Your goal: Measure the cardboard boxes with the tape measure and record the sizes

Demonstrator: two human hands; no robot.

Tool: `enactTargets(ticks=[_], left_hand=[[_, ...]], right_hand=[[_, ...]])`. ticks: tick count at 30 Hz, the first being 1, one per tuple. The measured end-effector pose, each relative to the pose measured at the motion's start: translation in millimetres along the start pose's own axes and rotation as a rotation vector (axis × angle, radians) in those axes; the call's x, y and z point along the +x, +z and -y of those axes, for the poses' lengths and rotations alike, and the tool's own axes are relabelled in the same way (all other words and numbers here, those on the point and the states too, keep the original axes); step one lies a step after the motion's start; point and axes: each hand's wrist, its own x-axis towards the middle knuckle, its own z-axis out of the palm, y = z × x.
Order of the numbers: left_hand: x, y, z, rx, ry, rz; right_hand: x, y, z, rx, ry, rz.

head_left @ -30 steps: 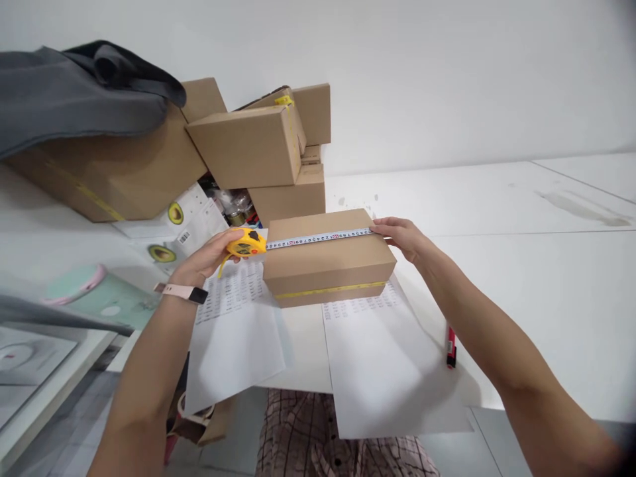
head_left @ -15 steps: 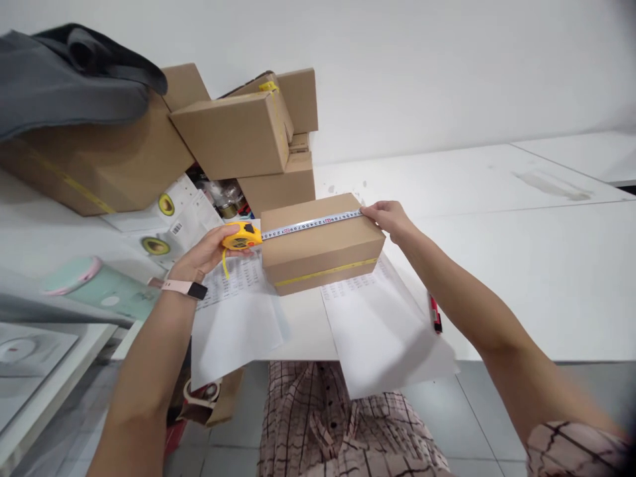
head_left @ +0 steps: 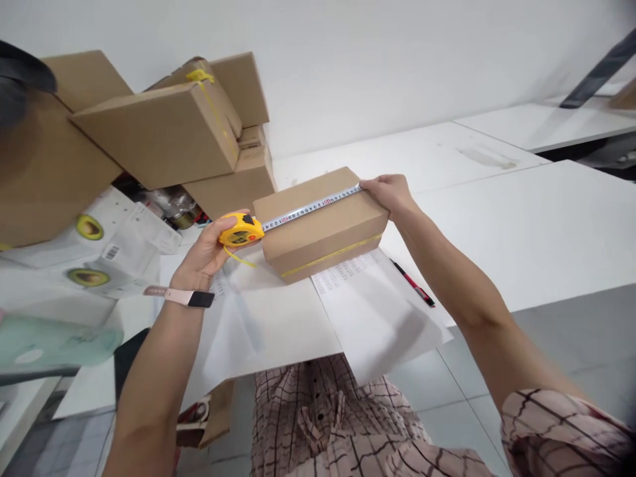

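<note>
A yellow tape measure is gripped in my left hand, just off the left end of a small brown cardboard box. Its metal blade runs along the length of the box's top face. At the box's far right corner, my right hand pinches the blade's free end, fingers closed and partly hidden behind the box. The box rests on printed paper sheets, with yellow tape along its near side. From the tape measure's case hangs a yellow wrist strap.
Stacked cardboard boxes stand at the back left against the wall. Nearer are white boxes with avocado pictures and a mint-green container. A red and black pen lies on the white table, right of the sheets.
The camera view has swung to the right and tilted. Both hands keep their hold on the tape measure, and the box has turned slightly in view, its right end higher.
</note>
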Motion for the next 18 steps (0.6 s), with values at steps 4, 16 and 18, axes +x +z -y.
enactTargets(ticks=[4,16,18], left_hand=[[3.1,34.0,4.5,0.005,0.013,-0.022],[23.9,19.2,1.5,0.055,-0.064,-0.095],[27.9,6.2,-4.7,0.078,-0.089,-0.082]], right_hand=[[18.6,-25.9,-2.5,0.018,-0.073,0.010],[2.8,-3.5,-34.5,0.074,0.040,-0.044],[-5.4,6.2,-35.5,0.081,0.031,-0.046]])
